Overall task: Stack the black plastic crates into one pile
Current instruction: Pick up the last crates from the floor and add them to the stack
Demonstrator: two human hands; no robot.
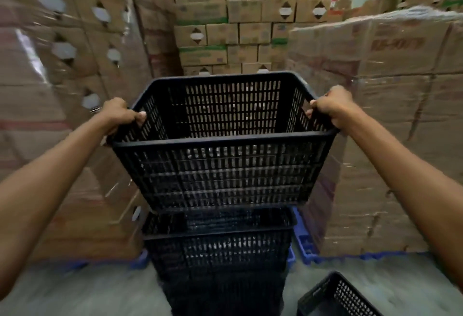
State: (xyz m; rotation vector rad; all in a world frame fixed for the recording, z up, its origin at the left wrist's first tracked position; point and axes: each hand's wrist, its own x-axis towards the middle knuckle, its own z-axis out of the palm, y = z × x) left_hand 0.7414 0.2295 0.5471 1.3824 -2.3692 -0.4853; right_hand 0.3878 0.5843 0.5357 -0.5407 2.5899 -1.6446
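Note:
A black slatted plastic crate (223, 172) hangs in the air in front of me, empty and open side up. My left hand (117, 115) grips its left rim and my right hand (330, 107) grips its right rim. Directly below it stands a pile of black crates (218, 253) on the floor, nested one in another; the held crate's bottom is just above the pile's top rim. A further black crate (335, 295) sits on the floor at the bottom right, partly cut off by the frame's edge.
Tall walls of wrapped cardboard boxes close in on the left (62, 115), the right (400, 140) and behind (225, 34). Blue pallets (304, 248) show under the box stacks. Grey concrete floor (87, 290) lies on both sides of the pile.

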